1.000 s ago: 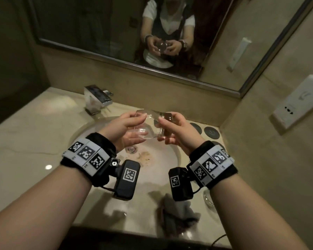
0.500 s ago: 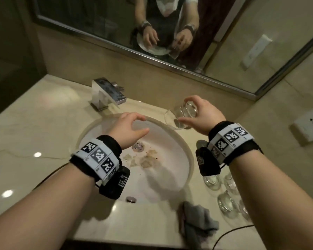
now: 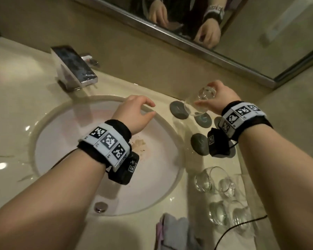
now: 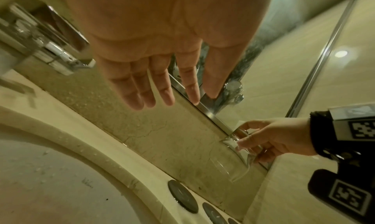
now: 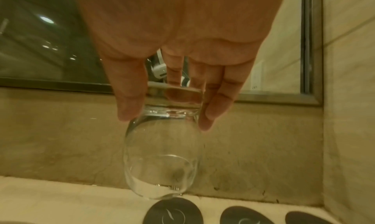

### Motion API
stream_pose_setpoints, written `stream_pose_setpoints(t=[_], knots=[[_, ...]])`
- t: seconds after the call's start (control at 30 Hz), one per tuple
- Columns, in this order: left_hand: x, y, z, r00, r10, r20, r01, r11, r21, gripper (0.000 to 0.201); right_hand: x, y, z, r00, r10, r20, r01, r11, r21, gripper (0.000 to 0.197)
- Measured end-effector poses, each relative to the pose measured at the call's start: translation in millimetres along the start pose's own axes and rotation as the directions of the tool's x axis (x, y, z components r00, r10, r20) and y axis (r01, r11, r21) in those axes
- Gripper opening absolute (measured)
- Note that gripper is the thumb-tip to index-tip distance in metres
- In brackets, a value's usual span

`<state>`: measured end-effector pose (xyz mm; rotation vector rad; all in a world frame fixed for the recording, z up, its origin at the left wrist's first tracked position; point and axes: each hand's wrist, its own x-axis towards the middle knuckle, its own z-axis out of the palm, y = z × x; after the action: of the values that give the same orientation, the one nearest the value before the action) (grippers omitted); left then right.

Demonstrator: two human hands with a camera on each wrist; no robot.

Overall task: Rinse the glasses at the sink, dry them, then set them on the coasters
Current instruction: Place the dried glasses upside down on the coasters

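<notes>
My right hand (image 3: pixel 205 94) pinches a clear stemless glass (image 3: pixel 197 103) by its thick end. The glass hangs tilted, wide end down, just above the dark round coasters (image 3: pixel 178 110) at the back of the counter. In the right wrist view the thumb and fingertips (image 5: pixel 205 123) hold the glass (image 5: pixel 162 155) over the leftmost coaster (image 5: pixel 172 211), not touching it. My left hand (image 3: pixel 152 109) hovers over the sink basin (image 3: pixel 65 141), fingers relaxed and empty; in the left wrist view its fingers (image 4: pixel 152 86) are straight.
Several more glasses (image 3: pixel 215 183) stand on the counter right of the basin. A grey cloth (image 3: pixel 175 231) lies at the front edge beside a black cable (image 3: pixel 242 224). A chrome faucet (image 3: pixel 74 67) sits back left. The mirror frame (image 3: pixel 188 40) runs behind the coasters.
The left hand let go of the glass and stayed over the basin. The right hand carried the glass rightward from above the sink to over the coasters.
</notes>
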<state>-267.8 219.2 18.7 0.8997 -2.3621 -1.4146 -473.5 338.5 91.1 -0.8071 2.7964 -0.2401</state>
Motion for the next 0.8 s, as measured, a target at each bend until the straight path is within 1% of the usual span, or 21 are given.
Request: stream_pose_setpoints(t=[0.1, 0.2, 0.37, 0.57, 0.8], knots=[[21, 3, 14, 1.000, -0.026, -0.012, 0.026, 0.999, 0.020, 0.023, 30, 8, 12, 0.999, 0.004, 0.032, -0.005, 1.000, 0.018, 0.072], [38, 4, 26, 0.999, -0.053, -0.006, 0.053, 0.998, 0.043, 0.022, 55, 10, 26, 0.997, -0.004, 0.080, 0.005, 1.000, -0.007, 0.071], [56, -1, 38, 0.994, -0.107, 0.011, 0.107, 0.994, 0.016, 0.021, 84, 4, 51, 0.991, -0.028, 0.132, 0.035, 0.998, -0.052, 0.070], [66, -9, 41, 0.992, -0.124, 0.023, 0.123, 0.992, 0.028, 0.021, 99, -1, 62, 0.988, -0.021, 0.152, 0.039, 0.992, -0.122, 0.068], [68, -13, 43, 0.994, -0.112, 0.014, 0.111, 0.993, 0.026, 0.022, 98, 2, 69, 0.984, 0.011, 0.175, 0.014, 0.990, -0.140, 0.067]])
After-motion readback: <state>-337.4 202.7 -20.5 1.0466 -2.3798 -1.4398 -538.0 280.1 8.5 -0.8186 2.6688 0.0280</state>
